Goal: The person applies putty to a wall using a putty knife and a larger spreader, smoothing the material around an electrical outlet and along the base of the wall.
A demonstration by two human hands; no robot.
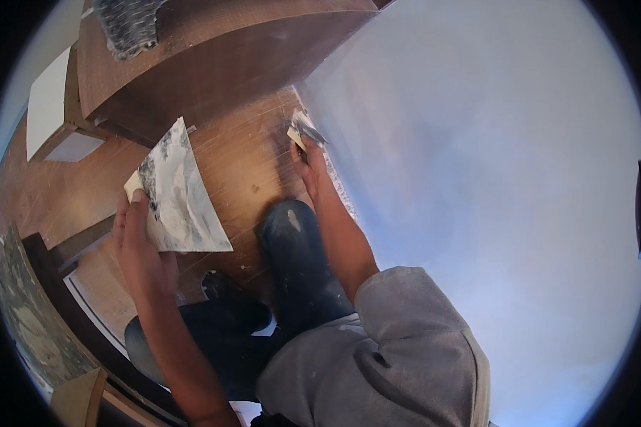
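Note:
My left hand (139,235) grips a wide flat spatula (181,199) by its cream-coloured edge, its broad face smeared with white filler and dark patches. My right hand (310,167) is closed on a smaller putty knife (303,132) with a pale handle and a metal blade, down at the foot of the pale wall (477,178). A speckled white strip (340,188) runs along the bottom of that wall beside my right forearm. Whether the knife touches the wall is hard to tell.
A brown curved wooden cabinet (206,78) stands ahead, with grey fabric (124,25) on top. A white box-like unit (50,103) is at left. My bent legs (292,270) are on the scratched wooden floor (235,164). A paint-smeared board (32,313) and wooden pieces lie at lower left.

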